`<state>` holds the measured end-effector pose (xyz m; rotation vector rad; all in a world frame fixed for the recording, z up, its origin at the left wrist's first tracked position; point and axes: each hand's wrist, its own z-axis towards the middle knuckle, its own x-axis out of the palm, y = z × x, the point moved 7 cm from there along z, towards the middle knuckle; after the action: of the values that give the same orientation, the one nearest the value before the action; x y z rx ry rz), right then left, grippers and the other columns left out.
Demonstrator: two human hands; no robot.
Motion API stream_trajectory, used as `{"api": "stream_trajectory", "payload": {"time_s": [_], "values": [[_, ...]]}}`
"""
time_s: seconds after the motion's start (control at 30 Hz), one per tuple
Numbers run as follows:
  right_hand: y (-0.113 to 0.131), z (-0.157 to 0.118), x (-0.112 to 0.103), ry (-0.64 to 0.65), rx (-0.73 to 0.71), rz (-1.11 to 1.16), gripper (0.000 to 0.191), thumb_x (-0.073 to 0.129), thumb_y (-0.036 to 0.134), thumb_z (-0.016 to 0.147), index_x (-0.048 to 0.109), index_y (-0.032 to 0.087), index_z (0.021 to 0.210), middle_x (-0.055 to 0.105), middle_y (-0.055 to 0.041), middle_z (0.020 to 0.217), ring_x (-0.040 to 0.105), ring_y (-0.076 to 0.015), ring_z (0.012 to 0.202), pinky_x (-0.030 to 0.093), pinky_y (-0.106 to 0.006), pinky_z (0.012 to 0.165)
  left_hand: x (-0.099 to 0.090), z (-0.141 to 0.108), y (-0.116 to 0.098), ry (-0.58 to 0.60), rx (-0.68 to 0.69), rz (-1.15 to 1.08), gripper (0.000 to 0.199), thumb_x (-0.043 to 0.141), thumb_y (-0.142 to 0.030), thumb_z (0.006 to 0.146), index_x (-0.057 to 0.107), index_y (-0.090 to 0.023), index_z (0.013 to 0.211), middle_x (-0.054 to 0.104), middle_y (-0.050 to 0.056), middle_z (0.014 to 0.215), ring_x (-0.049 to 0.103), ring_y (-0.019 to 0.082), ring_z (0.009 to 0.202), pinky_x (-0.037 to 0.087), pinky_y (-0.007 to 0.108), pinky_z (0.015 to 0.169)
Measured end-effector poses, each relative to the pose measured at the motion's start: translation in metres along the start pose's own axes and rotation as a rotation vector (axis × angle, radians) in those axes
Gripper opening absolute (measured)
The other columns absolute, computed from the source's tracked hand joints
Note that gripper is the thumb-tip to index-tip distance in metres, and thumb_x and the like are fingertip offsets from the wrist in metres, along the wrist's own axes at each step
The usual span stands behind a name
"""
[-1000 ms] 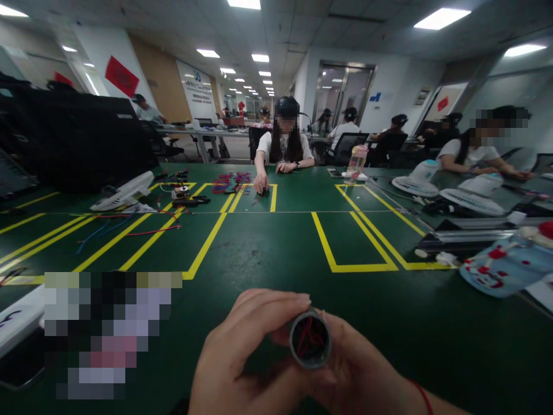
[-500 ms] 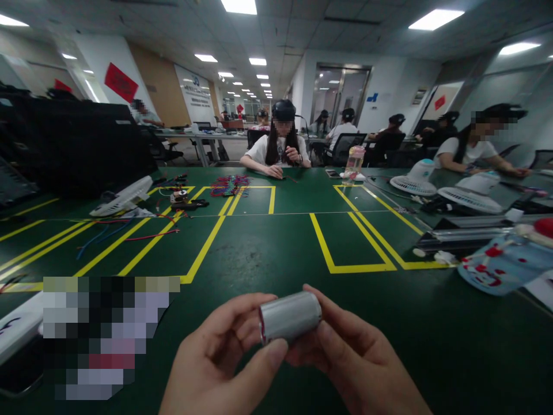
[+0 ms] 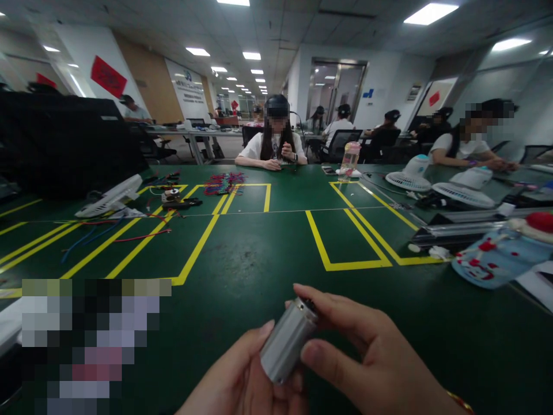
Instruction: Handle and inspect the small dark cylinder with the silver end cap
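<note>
A small silver cylindrical motor (image 3: pixel 288 340) is held between my hands above the near side of the green table. It tilts, with its upper end leaning away to the right; small holes show in that end. My left hand (image 3: pixel 246 374) is closed around its lower part from below and the left, thumb along its side. My right hand (image 3: pixel 358 346) grips it from the right, with the thumb on its side and the fingertips over the upper end, partly hiding it.
Yellow tape (image 3: pixel 358 266) marks boxes on the green table (image 3: pixel 242 253). To the left lie loose wires (image 3: pixel 142 235), a white fan (image 3: pixel 110 199) and a blurred-out item (image 3: pixel 99 340). A blue bottle (image 3: pixel 496 259) with a red top and more fans (image 3: pixel 408 176) sit right. A person (image 3: pixel 274 138) sits opposite.
The motor has turned from lying nearly level to a steeper tilt, and its upper end now shows. My left hand has shifted lower beneath it; my right fingers have moved over its top.
</note>
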<state>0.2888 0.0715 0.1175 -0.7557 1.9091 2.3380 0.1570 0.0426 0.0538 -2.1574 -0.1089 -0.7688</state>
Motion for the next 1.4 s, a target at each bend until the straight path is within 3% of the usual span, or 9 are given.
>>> {"api": "stream_trajectory", "payload": {"time_s": [0.13, 0.23, 0.37, 0.53, 0.63, 0.77, 1.07, 1.23, 1.4], "values": [[-0.001, 0.000, 0.007, 0.031, -0.170, -0.075, 0.053, 0.067, 0.035, 0.080, 0.052, 0.029, 0.130, 0.058, -0.0046, 0.119, 0.056, -0.0191, 0.107, 0.046, -0.032, 0.094, -0.008, 0.005, -0.023, 0.126, 0.288, 0.420, 0.039, 0.047, -0.053, 0.090, 0.068, -0.025, 0.110, 0.072, 0.007, 0.102, 0.067, 0.025, 0.097, 0.051, 0.041, 0.089], [-0.019, -0.003, 0.026, 0.136, -0.269, -0.153, 0.051, 0.060, 0.025, 0.085, 0.047, 0.028, 0.134, 0.055, -0.0050, 0.123, 0.053, -0.0157, 0.110, 0.045, -0.026, 0.094, -0.032, 0.010, -0.036, -0.026, 0.518, 0.782, 0.028, 0.059, -0.032, 0.088, 0.061, -0.030, 0.116, 0.064, 0.003, 0.119, 0.057, 0.023, 0.112, 0.041, 0.039, 0.100], [-0.063, -0.005, 0.050, 0.182, -0.189, -0.203, 0.050, 0.055, 0.022, 0.086, 0.045, 0.026, 0.135, 0.053, -0.0058, 0.123, 0.051, -0.0155, 0.111, 0.043, -0.028, 0.098, -0.047, 0.017, -0.028, -0.125, 0.559, 0.912, 0.030, 0.058, -0.023, 0.089, 0.058, -0.028, 0.118, 0.066, 0.004, 0.109, 0.061, 0.021, 0.101, 0.048, 0.037, 0.091], [-0.098, -0.005, 0.056, 0.059, -0.025, -0.121, 0.062, 0.066, 0.029, 0.078, 0.040, 0.021, 0.133, 0.057, -0.0073, 0.117, 0.054, -0.0179, 0.108, 0.042, -0.035, 0.098, -0.024, 0.011, -0.031, -0.180, 0.673, 1.106, 0.022, 0.062, -0.016, 0.085, 0.064, -0.026, 0.104, 0.067, 0.002, 0.099, 0.062, 0.020, 0.094, 0.048, 0.034, 0.085], [-0.099, -0.005, 0.055, 0.045, 0.004, -0.103, 0.056, 0.068, 0.030, 0.076, 0.045, 0.021, 0.126, 0.057, -0.0069, 0.114, 0.055, -0.0174, 0.105, 0.043, -0.034, 0.095, -0.012, 0.007, -0.038, -0.176, 0.754, 1.162, 0.013, 0.061, -0.015, 0.085, 0.069, -0.024, 0.088, 0.065, 0.002, 0.093, 0.062, 0.019, 0.089, 0.049, 0.031, 0.080], [-0.092, -0.006, 0.045, 0.055, -0.019, -0.153, 0.042, 0.064, 0.027, 0.077, 0.053, 0.021, 0.118, 0.057, -0.0059, 0.112, 0.055, -0.0165, 0.100, 0.046, -0.031, 0.089, -0.022, 0.004, -0.048, -0.288, 0.841, 1.115, 0.011, 0.062, -0.020, 0.086, 0.072, -0.025, 0.085, 0.063, 0.002, 0.089, 0.062, 0.018, 0.086, 0.050, 0.030, 0.076], [-0.091, -0.012, 0.032, 0.011, 0.002, -0.175, 0.039, 0.065, 0.027, 0.076, 0.054, 0.020, 0.113, 0.057, -0.0063, 0.109, 0.055, -0.0170, 0.099, 0.046, -0.030, 0.089, -0.036, 0.028, -0.021, -0.301, 0.721, 1.436, 0.012, 0.072, -0.024, 0.076, 0.077, -0.033, 0.083, 0.068, 0.001, 0.088, 0.060, 0.023, 0.084, 0.046, 0.038, 0.074], [-0.110, -0.038, -0.027, -0.204, 0.064, -0.327, 0.056, 0.061, 0.038, 0.081, 0.039, 0.023, 0.130, 0.053, -0.0069, 0.120, 0.054, -0.0173, 0.108, 0.044, -0.031, 0.096, -0.038, 0.023, -0.024, -0.294, 0.702, 1.372, 0.026, 0.069, -0.027, 0.080, 0.070, -0.033, 0.105, 0.068, 0.003, 0.101, 0.060, 0.024, 0.094, 0.047, 0.041, 0.083], [-0.166, -0.107, -0.160, -0.554, 0.211, -0.715, 0.061, 0.066, 0.052, 0.072, 0.052, 0.025, 0.125, 0.062, -0.0083, 0.107, 0.062, -0.0233, 0.086, 0.050, -0.036, 0.073, -0.081, -0.004, -0.040, -0.374, 0.714, 1.170, 0.030, 0.056, -0.030, 0.089, 0.061, -0.029, 0.119, 0.068, 0.004, 0.104, 0.066, 0.020, 0.089, 0.055, 0.032, 0.078]]}}
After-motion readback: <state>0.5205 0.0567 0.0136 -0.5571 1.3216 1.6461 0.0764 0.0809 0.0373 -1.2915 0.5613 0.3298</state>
